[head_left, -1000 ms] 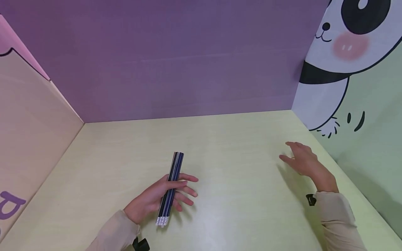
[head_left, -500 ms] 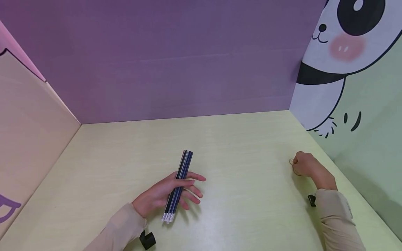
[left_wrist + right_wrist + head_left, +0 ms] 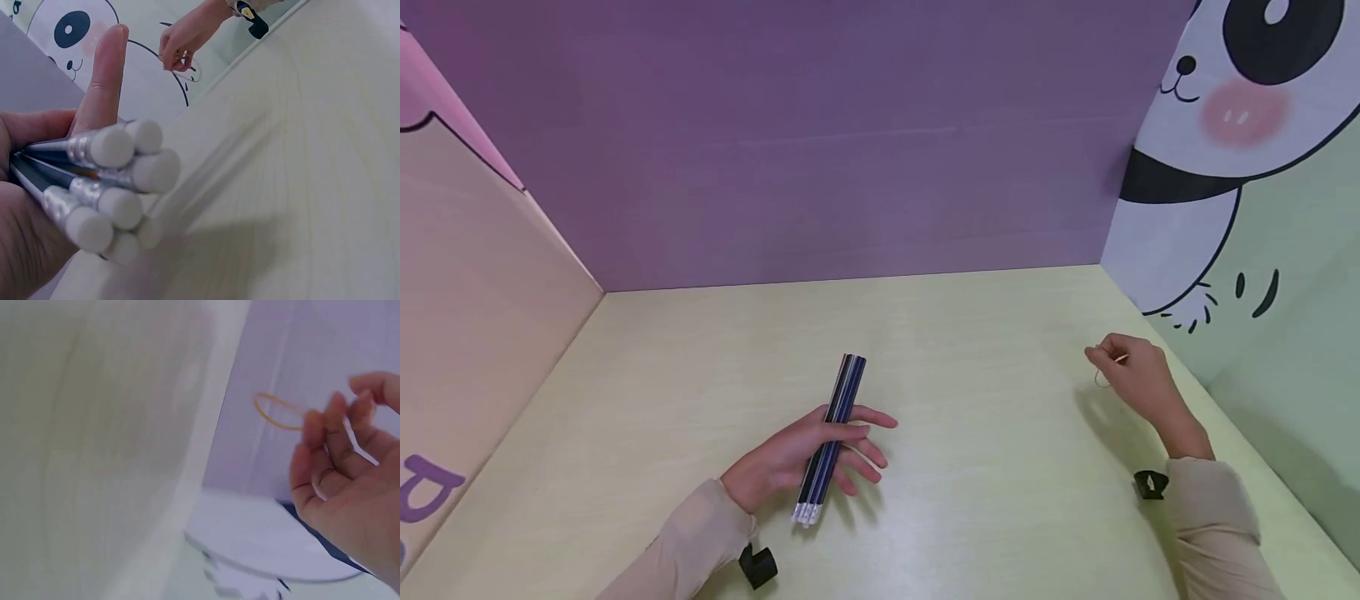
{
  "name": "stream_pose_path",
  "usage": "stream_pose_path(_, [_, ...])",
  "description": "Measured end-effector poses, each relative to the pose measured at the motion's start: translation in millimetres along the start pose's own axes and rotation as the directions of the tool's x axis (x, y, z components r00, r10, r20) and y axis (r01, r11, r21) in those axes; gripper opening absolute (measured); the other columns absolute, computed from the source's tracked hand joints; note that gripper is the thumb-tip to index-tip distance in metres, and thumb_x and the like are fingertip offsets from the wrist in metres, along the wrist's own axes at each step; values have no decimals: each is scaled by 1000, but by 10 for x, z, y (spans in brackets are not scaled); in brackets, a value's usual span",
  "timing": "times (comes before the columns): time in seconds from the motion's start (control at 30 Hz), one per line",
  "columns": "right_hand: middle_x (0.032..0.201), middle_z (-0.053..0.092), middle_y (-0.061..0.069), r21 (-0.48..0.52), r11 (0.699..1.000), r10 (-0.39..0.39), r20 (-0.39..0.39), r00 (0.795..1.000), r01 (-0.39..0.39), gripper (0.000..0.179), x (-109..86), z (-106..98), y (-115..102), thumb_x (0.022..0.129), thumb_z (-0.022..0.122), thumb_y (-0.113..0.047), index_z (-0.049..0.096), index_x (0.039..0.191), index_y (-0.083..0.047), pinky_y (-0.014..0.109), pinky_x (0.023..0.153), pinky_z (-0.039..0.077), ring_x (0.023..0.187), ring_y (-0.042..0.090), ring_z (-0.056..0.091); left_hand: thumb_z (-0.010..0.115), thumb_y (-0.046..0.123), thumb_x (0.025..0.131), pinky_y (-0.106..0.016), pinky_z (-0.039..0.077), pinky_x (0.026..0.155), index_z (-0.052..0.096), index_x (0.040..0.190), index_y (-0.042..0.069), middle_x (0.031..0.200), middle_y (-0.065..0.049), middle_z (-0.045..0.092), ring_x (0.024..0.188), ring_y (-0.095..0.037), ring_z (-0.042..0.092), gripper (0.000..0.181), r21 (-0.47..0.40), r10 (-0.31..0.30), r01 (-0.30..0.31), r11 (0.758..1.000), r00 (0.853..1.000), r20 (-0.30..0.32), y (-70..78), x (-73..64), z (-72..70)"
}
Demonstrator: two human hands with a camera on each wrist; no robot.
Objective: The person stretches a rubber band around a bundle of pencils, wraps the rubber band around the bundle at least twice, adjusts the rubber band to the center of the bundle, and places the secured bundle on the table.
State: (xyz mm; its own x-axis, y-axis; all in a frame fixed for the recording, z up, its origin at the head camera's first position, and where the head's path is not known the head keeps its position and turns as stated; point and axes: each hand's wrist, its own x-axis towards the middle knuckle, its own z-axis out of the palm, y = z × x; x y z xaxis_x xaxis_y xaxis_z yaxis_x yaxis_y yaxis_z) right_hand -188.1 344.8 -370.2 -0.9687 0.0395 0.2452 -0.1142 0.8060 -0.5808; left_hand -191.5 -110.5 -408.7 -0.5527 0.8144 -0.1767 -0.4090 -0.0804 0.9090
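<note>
My left hand (image 3: 786,457) holds a bundle of dark-blue striped pencils (image 3: 846,385), its thumb laid across them and the other fingers spread out behind. The bundle leans, with white eraser ends (image 3: 112,147) pointing down toward me. Those ends are close up in the left wrist view, several of them packed together. Off to the right, above the table, my right hand (image 3: 1141,382) pinches a thin yellowish rubber band (image 3: 270,419) with curled fingers. A loop of the band hangs out past the fingertips. The two hands are well apart.
The pale wooden tabletop (image 3: 955,467) lies under both hands. A purple wall (image 3: 850,150) closes the back, a pinkish panel (image 3: 482,275) the left, and a green panel with a panda drawing (image 3: 1300,333) the right, close to my right arm.
The right hand, first open with the fingers apart, has closed its fingers and now pinches the band, raised slightly. The left hand has shifted a little right and up with the pencils.
</note>
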Motion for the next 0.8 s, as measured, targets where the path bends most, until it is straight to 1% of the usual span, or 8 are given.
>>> stream_pose_path(0.13, [74,64,2,347,937,37,2,999,-35,37,6,37,-94,102,58,-34,61,89,1,22,64,48,69,12,56,43,9,105,-34,61,64,49,140,2,100,-14,73,87,-25,74,36,2,8,-8,1000,1000,8,9,5,11])
stream_pose_path(0.23, [77,66,-1,670,741,4,68,998,-49,26,11,66,-137,103,57,-25,63,97,0,18,78,53,76,11,63,42,8,105,-35,61,64,49,139,2,99,-13,74,86,-25,74,35,3,12,-12,1000,1000,19,14,-6,18])
stream_pose_path(0.33, [78,65,2,842,533,-66,146,987,-89,17,12,89,-175,106,50,-15,63,109,-6,22,75,56,71,14,64,42,8,105,-35,61,63,50,139,2,99,-13,74,85,-25,74,35,4,16,-16,1000,999,31,20,-22,26])
stream_pose_path(0.37, [79,65,3,873,477,-92,170,981,-107,20,14,98,-189,107,44,-12,62,114,-7,24,72,57,68,15,64,42,8,105,-35,61,63,50,139,2,99,-13,74,85,-25,74,36,3,17,-17,1000,999,34,22,-26,26])
stream_pose_path(0.43, [81,65,3,893,433,-133,203,970,-127,30,13,108,-215,109,32,-8,57,124,-8,25,64,57,63,15,62,42,8,105,-34,61,63,50,139,2,99,-13,74,85,-25,74,36,2,20,-20,1000,999,41,27,-35,29])
stream_pose_path(0.53, [88,67,4,899,420,-188,222,957,-126,38,7,124,-246,108,24,-4,49,138,-6,25,54,54,55,15,60,43,8,105,-34,61,63,50,140,2,99,-13,74,85,-25,74,36,3,19,-19,1000,999,49,37,-44,35])
stream_pose_path(0.6, [94,70,5,882,460,-211,220,953,-102,37,2,146,-255,108,29,-3,46,142,-5,25,50,52,51,15,58,43,9,105,-34,61,63,49,140,1,99,-14,74,85,-25,74,37,4,15,-16,1000,999,51,42,-48,37])
stream_pose_path(0.8, [124,66,10,665,746,-128,204,971,-41,45,-33,271,-363,97,66,-12,52,140,-10,34,53,59,62,23,70,45,11,105,-34,61,63,49,140,2,99,-13,73,85,-25,75,37,1,8,-8,1000,998,58,56,-61,45])
